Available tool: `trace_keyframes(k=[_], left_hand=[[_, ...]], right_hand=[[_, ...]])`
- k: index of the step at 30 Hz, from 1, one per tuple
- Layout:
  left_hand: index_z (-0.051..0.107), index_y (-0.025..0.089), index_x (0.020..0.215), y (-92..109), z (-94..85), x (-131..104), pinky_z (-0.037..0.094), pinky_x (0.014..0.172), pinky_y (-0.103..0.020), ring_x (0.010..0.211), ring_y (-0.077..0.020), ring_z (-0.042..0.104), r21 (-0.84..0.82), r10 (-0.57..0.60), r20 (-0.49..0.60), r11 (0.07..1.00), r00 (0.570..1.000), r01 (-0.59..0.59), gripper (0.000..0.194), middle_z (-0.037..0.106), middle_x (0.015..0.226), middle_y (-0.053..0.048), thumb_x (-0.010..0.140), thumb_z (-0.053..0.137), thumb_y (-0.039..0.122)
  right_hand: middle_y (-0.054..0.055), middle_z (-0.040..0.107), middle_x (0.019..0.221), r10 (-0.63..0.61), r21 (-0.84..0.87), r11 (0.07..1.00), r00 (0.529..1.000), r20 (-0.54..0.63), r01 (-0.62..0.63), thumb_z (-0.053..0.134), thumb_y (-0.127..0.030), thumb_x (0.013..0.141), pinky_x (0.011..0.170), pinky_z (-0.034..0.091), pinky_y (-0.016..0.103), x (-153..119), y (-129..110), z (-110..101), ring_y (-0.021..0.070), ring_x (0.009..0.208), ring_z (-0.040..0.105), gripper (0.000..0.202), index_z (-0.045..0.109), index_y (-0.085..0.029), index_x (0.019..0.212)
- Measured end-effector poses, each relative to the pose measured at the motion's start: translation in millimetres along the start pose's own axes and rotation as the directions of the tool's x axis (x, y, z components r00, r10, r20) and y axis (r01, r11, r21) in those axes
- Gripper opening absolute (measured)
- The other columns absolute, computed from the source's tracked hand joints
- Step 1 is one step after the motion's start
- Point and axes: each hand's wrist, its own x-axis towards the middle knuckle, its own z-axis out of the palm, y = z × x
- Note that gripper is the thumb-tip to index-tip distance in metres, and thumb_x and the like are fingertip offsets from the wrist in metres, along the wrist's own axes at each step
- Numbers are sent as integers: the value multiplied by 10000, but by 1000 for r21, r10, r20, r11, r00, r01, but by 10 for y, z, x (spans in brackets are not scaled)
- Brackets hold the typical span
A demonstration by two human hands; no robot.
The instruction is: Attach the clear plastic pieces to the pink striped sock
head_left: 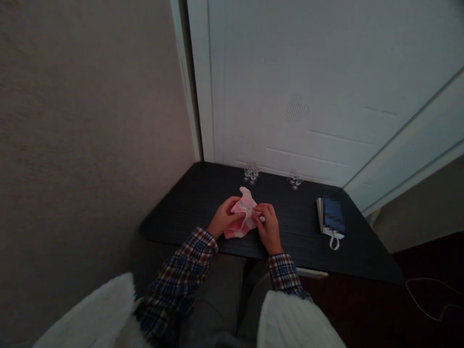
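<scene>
Low over the near part of the dark table, my left hand [225, 217] grips a pink and white cloth [236, 233], its fingers closed on the folds. Facing it, my right hand [268, 226] is closed in a pinch at the cloth's right side. Between the two hands a small clear glass [257, 213] shows partly, wrapped by the cloth; its full shape is hidden. The right fingertips are at the glass's exposed end.
Several small clear stemmed glasses [251, 173] stand at the back of the black table [203, 193], with a smaller group of glasses [295, 181] to their right. A blue, pixelated item with a white loop [334, 241] lies on the right. A white panel [261, 72] rises behind.
</scene>
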Motion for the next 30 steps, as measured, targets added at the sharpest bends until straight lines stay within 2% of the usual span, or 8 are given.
trace_keyframes(k=[7,14,23,30], left_hand=[[565,138,1100,-67,-4,-6,526,771,-385,897,-189,611,49,28,-20,998,999,-27,272,610,1052,-69,871,580,284],[571,136,1087,-109,-21,-9,523,778,-390,896,-190,612,77,55,0,996,998,-55,265,616,1034,-66,872,579,292],[583,133,1063,-82,18,-16,520,786,-393,893,-189,615,79,44,33,996,999,-46,249,624,1020,-62,868,585,287],[575,134,1095,-51,2,7,520,812,-413,926,-199,620,0,11,-8,1000,1000,-11,266,627,1047,-71,875,576,285]], right_hand=[[64,597,1098,13,28,1000,999,41,-14,545,-283,907,769,527,351,-6,11,12,169,916,603,192,595,-157,1043],[60,618,1059,80,61,995,995,57,-83,543,-298,909,785,527,370,-3,-2,3,176,920,616,222,587,-149,1068],[26,634,890,198,78,975,974,108,-207,485,-341,940,654,531,298,-35,61,21,118,701,616,254,577,-140,1066],[62,623,1048,174,111,976,978,112,-187,554,-329,902,752,538,363,-20,19,33,172,867,632,339,522,-159,1193]])
